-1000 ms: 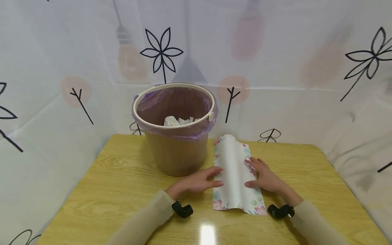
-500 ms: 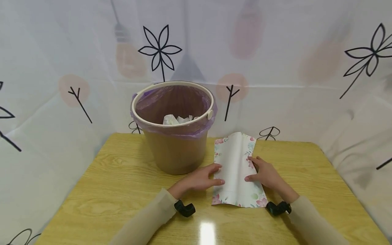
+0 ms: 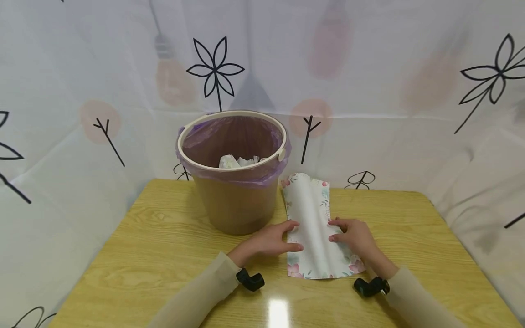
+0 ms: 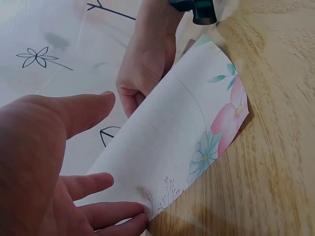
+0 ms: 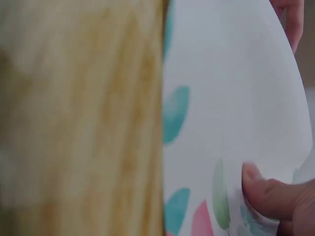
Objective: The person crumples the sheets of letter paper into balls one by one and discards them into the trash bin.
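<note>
A white sheet of paper [image 3: 308,228] with a floral border lies on the table, bulging up in a lengthwise ridge. My left hand [image 3: 271,239] is at its left edge, thumb and fingers spread apart. In the left wrist view, the left fingers [image 4: 110,214] touch the paper's edge, while the thumb stands away from it. On the other side, my right hand [image 3: 356,237] pinches the right edge. The right wrist view has the right thumb [image 5: 270,191] on the paper's face, with the other fingers mostly hidden behind it.
Behind my left hand stands a brown bin [image 3: 239,205] with a purple liner [image 3: 262,176]. Crumpled white paper [image 3: 229,161] lies inside it. The wooden table [image 3: 164,255] ends at a patterned cloth [image 3: 369,91]. A black device [image 3: 250,279] sits on each wrist.
The paper's far end swung right, then back left, and its ridge is more rounded now. My right hand has come slightly nearer to me along the edge; the left hand stays about where it was.
</note>
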Demonstrator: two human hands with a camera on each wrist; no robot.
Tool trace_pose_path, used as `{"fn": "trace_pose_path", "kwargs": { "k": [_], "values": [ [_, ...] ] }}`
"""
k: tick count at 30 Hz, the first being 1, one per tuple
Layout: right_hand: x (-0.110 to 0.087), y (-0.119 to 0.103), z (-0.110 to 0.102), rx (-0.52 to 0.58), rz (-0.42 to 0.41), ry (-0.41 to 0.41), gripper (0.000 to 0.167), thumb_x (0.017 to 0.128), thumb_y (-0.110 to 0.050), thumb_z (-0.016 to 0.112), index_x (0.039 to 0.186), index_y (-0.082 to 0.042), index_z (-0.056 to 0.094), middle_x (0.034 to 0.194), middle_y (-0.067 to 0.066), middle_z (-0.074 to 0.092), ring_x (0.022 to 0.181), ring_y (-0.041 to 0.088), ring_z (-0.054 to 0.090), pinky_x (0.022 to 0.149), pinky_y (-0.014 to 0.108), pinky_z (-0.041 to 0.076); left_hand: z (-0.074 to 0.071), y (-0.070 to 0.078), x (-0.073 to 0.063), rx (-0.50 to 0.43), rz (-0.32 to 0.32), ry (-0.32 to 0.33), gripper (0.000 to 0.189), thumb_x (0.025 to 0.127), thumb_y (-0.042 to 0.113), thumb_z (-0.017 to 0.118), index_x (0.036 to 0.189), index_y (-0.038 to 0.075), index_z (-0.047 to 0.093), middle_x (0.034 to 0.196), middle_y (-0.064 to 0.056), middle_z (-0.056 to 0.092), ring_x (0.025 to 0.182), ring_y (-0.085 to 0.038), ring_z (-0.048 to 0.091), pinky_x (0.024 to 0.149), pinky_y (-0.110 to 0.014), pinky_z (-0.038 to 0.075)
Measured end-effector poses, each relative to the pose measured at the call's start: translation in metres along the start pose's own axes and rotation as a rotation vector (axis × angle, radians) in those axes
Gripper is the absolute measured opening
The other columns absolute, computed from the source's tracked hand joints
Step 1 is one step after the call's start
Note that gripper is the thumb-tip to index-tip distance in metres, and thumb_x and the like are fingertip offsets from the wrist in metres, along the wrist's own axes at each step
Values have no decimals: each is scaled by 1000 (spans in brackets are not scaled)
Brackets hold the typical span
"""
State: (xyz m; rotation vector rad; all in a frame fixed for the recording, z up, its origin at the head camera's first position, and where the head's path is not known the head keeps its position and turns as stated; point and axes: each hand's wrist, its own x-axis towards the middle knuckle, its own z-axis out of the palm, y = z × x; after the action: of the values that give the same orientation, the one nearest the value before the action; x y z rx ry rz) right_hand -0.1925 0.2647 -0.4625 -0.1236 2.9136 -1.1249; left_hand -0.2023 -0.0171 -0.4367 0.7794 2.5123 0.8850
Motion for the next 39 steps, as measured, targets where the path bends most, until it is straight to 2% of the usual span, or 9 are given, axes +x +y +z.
{"fn": "trace_pose_path", "kwargs": {
  "k": [3, 6, 11, 15, 18, 21, 26, 32, 39],
  "values": [
    [-3, -2, 4, 25, 19, 53, 30, 82, -8, 82, 110, -4, 76, 116, 19, 70, 102, 33, 66, 83, 40, 53, 0, 1, -1, 3, -4, -5, 72, 89, 59, 65, 149, 24, 45, 148, 0, 50, 135, -16, 46, 107, -37, 40],
    [-4, -4, 6, 2, -20, 118, 20, 85, 0, 75, 105, -3, 78, 103, 15, 74, 92, 27, 68, 72, 33, 55, 0, 2, -2, 1, 1, -3, 72, 90, 58, 65, 150, 24, 44, 148, 0, 50, 135, -16, 46, 107, -38, 40],
    [-6, -6, 4, -26, -86, 191, 15, 87, 5, 68, 98, 0, 77, 91, 12, 75, 89, 31, 71, 71, 40, 57, 0, 1, -2, 5, 29, -6, 72, 91, 57, 65, 151, 24, 43, 149, 0, 48, 135, -18, 46, 106, -38, 41],
    [-6, -6, 2, 12, -65, 153, 18, 91, 1, 66, 107, 2, 74, 98, 14, 74, 95, 33, 69, 76, 44, 56, 0, 1, -2, 23, 27, -7, 72, 90, 60, 63, 151, 25, 43, 149, 0, 48, 134, -19, 47, 105, -39, 42],
    [-6, -9, -1, 121, 16, 82, 26, 99, -10, 61, 120, 3, 69, 114, 19, 70, 106, 33, 65, 83, 42, 55, 1, 2, -1, 20, 21, -2, 72, 91, 61, 61, 150, 25, 44, 148, -1, 50, 133, -19, 48, 104, -39, 42],
    [-6, -13, -4, 319, 100, -4, 41, 104, -25, 55, 133, 4, 58, 132, 22, 60, 119, 34, 59, 93, 39, 52, 2, 2, -1, 8, 19, 4, 72, 91, 63, 60, 150, 24, 44, 147, -2, 51, 132, -20, 49, 104, -39, 43],
    [-7, -18, -8, 603, 164, -109, 64, 101, -39, 57, 148, 1, 40, 147, 24, 44, 124, 30, 55, 96, 34, 51, 4, 1, -1, -4, 14, 8, 74, 90, 65, 59, 150, 26, 44, 147, -2, 51, 132, -19, 50, 102, -39, 44],
    [-8, -19, -13, 702, 189, -66, 66, 98, -29, 65, 149, -1, 34, 152, 19, 33, 112, 19, 54, 88, 23, 50, 5, 0, 1, -20, 31, 14, 74, 90, 63, 61, 150, 24, 43, 147, -1, 51, 132, -18, 49, 103, -37, 44],
    [-10, -19, -23, 845, 165, 12, 58, 95, -16, 69, 146, -2, 45, 142, 7, 43, 102, 11, 58, 86, 21, 52, 2, 0, -2, -101, 38, 28, 70, 93, 55, 63, 150, 19, 44, 147, -5, 51, 134, -17, 47, 107, -38, 41]
  ]
}}
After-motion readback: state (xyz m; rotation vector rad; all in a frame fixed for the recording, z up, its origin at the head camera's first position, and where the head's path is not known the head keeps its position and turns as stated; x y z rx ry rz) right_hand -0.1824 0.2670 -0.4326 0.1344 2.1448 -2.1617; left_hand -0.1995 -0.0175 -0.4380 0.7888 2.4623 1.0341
